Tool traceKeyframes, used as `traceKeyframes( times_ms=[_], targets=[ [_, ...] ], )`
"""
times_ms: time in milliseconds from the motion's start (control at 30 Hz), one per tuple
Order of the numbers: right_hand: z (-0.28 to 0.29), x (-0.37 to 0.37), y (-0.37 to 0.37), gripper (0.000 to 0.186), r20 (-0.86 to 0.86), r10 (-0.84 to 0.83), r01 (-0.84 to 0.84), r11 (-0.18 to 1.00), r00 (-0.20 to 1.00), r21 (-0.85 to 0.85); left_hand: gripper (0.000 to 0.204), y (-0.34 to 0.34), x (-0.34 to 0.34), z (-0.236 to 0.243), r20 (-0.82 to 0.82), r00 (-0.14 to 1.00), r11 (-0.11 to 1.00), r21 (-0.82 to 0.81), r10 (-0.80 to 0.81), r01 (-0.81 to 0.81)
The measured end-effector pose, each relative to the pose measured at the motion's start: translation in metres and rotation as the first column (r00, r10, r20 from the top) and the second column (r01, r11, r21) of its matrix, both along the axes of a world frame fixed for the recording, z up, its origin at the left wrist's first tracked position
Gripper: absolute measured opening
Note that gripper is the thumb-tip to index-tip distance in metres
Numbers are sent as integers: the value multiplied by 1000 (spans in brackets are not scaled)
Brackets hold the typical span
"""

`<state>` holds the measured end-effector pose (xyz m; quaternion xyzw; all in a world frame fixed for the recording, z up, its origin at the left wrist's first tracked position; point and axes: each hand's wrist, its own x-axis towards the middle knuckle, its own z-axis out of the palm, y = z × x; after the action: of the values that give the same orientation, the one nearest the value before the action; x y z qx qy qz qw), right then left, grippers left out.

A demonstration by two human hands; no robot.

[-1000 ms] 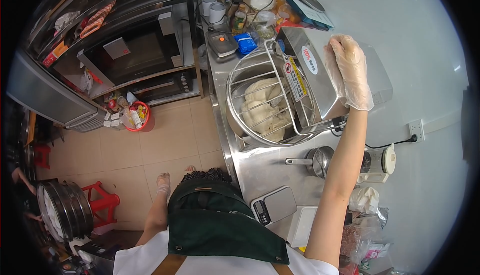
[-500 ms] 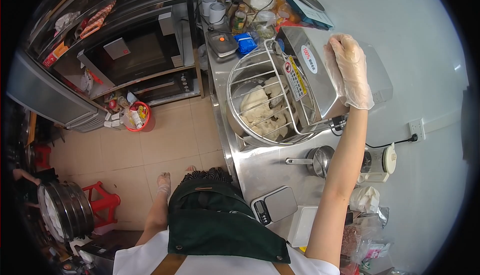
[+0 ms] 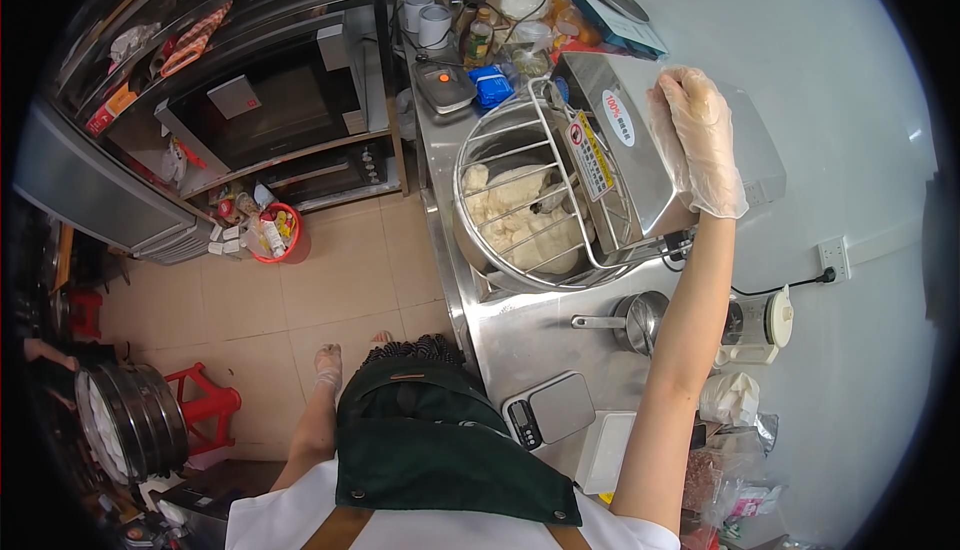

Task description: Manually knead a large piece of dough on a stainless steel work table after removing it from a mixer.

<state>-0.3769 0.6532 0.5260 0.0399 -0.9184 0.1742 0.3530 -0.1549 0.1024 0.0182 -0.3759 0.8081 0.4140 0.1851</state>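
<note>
My right hand (image 3: 695, 135), in a translucent plastic glove, has its bent fingers closed on the top corner of the steel mixer's housing (image 3: 640, 190). Beneath the wire guard (image 3: 500, 135), pale dough (image 3: 515, 240) lies lumped around the hook in the steel bowl (image 3: 470, 230). My left hand (image 3: 327, 365), also gloved, hangs low beside my dark green apron (image 3: 440, 450); its fingers are too small and foreshortened to make out.
Steel counter (image 3: 510, 340) holds a pan (image 3: 635, 325), scale (image 3: 550, 410), jug (image 3: 760, 325) and clutter behind the mixer. Left are an oven rack (image 3: 383, 70), red bin (image 3: 295, 240), red stool (image 3: 210, 400), steamer stack (image 3: 140, 420) and another person's hand (image 3: 65, 360).
The dough has turned and changed shape inside the bowl. The other person's hand at the far left has shifted slightly. My arms are nearly unmoved.
</note>
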Motion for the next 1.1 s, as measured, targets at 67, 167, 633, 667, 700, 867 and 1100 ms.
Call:
traceKeyframes(
  times_ms=[67,167,633,667,700,867,1100],
  targets=[
    [-1,-1,0,10,4,-10,10,1000,1000,-2,42,0,0,1,-8,999,999,-18,-33,33],
    [-1,-2,1,12,13,-17,17,999,1000,-30,41,1,1,0,-5,999,998,-38,-45,45],
    [-3,-4,3,14,20,-21,22,999,1000,-42,38,-5,1,-16,-10,998,996,-70,-54,53],
    [-2,-4,3,14,27,-24,26,998,999,-52,38,-5,1,-17,-19,998,996,-66,-54,53],
    [-2,-4,3,14,31,-24,26,997,999,-66,38,-5,1,-18,-1,1000,998,-54,-31,31],
    [0,-3,3,16,41,-28,30,998,999,-46,38,-6,1,-22,-11,998,996,-75,-56,55],
    [0,-2,1,16,31,-30,32,998,999,-57,38,-8,2,-27,13,1000,998,-53,-27,28]
  ],
)
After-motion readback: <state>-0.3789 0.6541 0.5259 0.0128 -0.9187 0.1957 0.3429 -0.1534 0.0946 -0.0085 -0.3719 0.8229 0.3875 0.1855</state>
